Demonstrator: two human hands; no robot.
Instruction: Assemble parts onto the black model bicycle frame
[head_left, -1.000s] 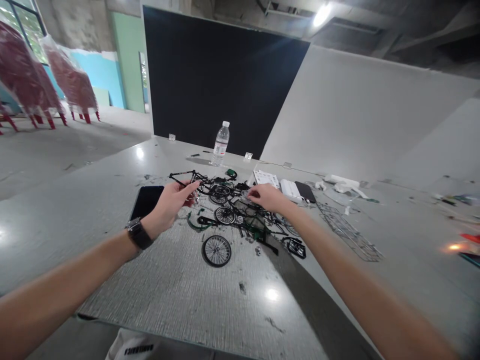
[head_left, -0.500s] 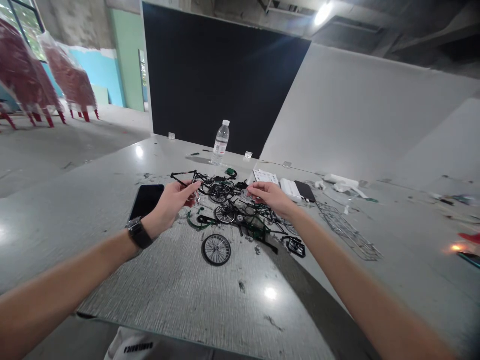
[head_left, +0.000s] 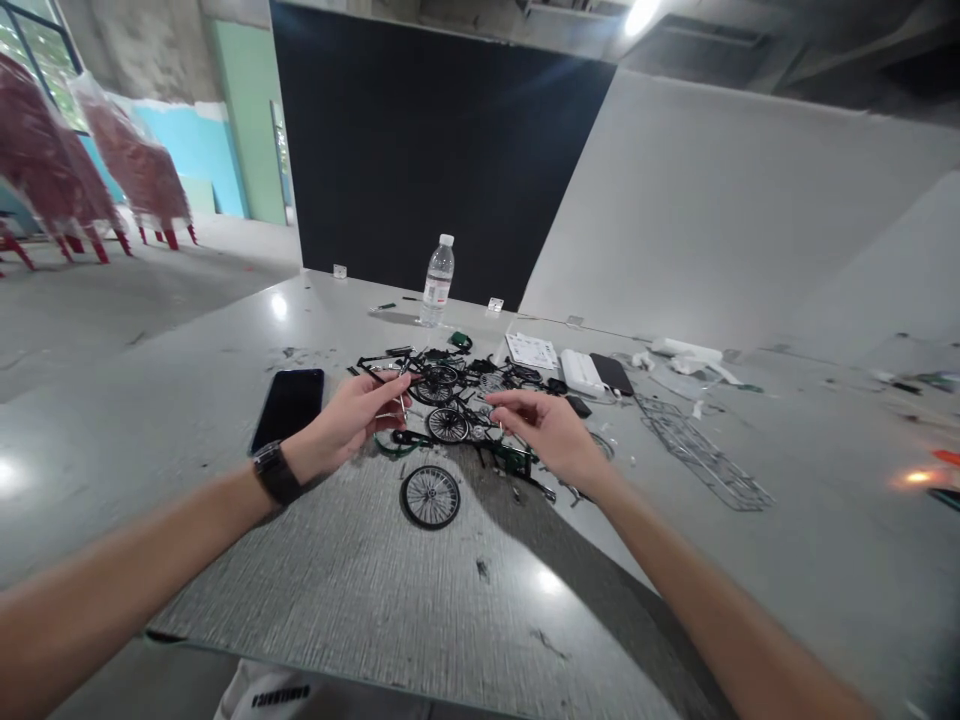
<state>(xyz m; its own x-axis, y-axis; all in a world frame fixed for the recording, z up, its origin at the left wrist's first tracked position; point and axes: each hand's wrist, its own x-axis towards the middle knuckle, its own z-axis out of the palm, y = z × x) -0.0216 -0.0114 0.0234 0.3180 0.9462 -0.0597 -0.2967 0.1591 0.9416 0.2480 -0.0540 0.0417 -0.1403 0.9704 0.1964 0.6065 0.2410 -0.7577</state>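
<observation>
Taking the pile of miniature bicycle parts (head_left: 450, 422) as the clock's centre, a loose spoked wheel (head_left: 430, 497) lay flat nearest you on the worktop (head_left: 337, 590), at 7 o'clock. Your left hand (head_left: 364, 415) pinched a black bicycle frame (head_left: 384, 358) between thumb and fingers at the pile's 9 o'clock side. Your right hand (head_left: 551, 430) hovered at 3 o'clock with its fingers curled in; you could not tell whether they gripped anything. A phone (head_left: 289, 410) lay beyond the left wrist at 9 o'clock, and a wire grid (head_left: 697, 455) at 3 o'clock. Farther off, a white case (head_left: 582, 373) sat at 2 o'clock, and a water bottle (head_left: 436, 285) stood upright towards 11.
</observation>
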